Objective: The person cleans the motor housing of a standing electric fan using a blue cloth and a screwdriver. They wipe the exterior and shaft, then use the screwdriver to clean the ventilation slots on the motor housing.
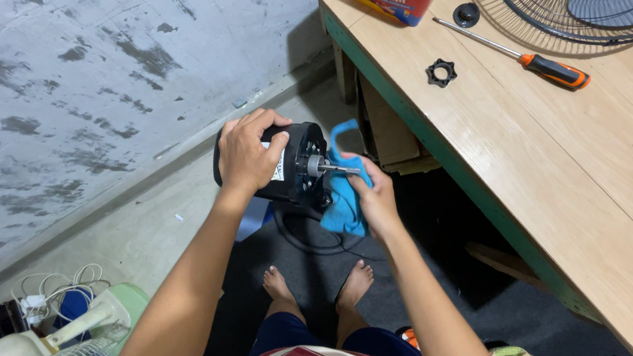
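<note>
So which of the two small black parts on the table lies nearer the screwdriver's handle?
The star-shaped ring nut, out on bare wood below the screwdriver; the round cap sits up by the fan guard.

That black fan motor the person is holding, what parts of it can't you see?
Head view only:
- Motor: its left side is covered by the left hand.
- Its front, low down: hidden by the blue cloth in the right hand.
- Its label: mostly under the fingers.
- Its underside: faces away from the camera.
</note>
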